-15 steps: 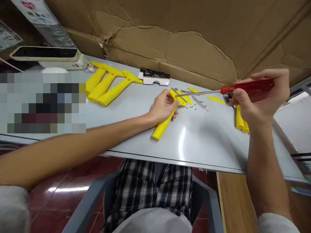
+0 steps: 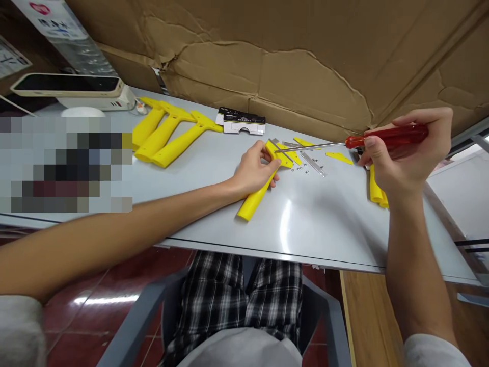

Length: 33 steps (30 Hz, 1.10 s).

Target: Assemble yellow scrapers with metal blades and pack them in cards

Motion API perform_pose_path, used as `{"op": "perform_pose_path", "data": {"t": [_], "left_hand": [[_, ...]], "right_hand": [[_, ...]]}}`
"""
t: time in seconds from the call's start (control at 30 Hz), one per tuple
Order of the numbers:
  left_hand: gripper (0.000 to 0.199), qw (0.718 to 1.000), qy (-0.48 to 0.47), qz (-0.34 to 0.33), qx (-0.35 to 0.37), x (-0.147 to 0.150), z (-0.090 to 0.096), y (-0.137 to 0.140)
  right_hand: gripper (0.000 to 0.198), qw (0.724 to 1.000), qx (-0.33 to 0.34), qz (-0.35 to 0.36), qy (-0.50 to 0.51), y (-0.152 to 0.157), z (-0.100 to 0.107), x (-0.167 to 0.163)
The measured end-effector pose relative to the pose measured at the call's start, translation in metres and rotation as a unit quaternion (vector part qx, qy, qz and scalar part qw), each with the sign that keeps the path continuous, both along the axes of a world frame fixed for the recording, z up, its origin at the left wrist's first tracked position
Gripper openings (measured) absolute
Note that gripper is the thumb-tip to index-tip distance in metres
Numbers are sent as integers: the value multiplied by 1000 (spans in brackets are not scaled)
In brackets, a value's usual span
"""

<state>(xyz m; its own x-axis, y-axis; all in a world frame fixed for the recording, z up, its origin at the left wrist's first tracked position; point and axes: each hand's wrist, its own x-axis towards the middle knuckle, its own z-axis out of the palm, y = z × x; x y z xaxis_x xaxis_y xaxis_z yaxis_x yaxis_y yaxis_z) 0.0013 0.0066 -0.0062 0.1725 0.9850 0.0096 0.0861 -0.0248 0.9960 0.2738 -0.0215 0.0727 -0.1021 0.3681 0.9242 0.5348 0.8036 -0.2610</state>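
My left hand (image 2: 255, 171) is closed round a yellow scraper (image 2: 256, 198) near its head, its handle slanting toward the table's front edge. A metal blade shows along the scraper's head. In my right hand (image 2: 408, 153) is a screwdriver with a red, see-through handle (image 2: 397, 136). Its long shaft (image 2: 317, 147) points left, and the tip meets the scraper's head. Just right of the scraper lie a loose metal blade (image 2: 313, 164), several small screws (image 2: 300, 168) and yellow cover plates (image 2: 338, 158).
Three yellow scrapers (image 2: 179, 137) lie at the left, next to a small black-and-white box (image 2: 242, 121). More yellow handles (image 2: 376, 189) sit beneath my right hand. A phone (image 2: 69, 84) rests on a white device at the far left. Cardboard (image 2: 267, 66) walls the table's back.
The view has shifted very slightly. Both hands, the scraper and the screwdriver keep nearly the same positions, with the tip still at the scraper's head.
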Motion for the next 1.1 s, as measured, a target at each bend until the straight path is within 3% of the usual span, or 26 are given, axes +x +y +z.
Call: {"op": "perform_pose_path", "data": {"t": [0.1, 0.23, 0.97, 1.1], "left_hand": [[24, 1000, 4, 2, 10, 0, -2, 0], [24, 1000, 1, 11, 15, 1, -5, 0], [26, 999, 25, 15, 12, 1, 1, -2], [25, 1000, 14, 11, 19, 0, -2, -1]], "right_hand": [[48, 998, -20, -53, 2, -2, 1, 5], [49, 991, 12, -133, -18, -4, 3, 6], [40, 985, 44, -163, -30, -9, 5, -4], [39, 986, 14, -165, -15, -12, 7, -5]]}}
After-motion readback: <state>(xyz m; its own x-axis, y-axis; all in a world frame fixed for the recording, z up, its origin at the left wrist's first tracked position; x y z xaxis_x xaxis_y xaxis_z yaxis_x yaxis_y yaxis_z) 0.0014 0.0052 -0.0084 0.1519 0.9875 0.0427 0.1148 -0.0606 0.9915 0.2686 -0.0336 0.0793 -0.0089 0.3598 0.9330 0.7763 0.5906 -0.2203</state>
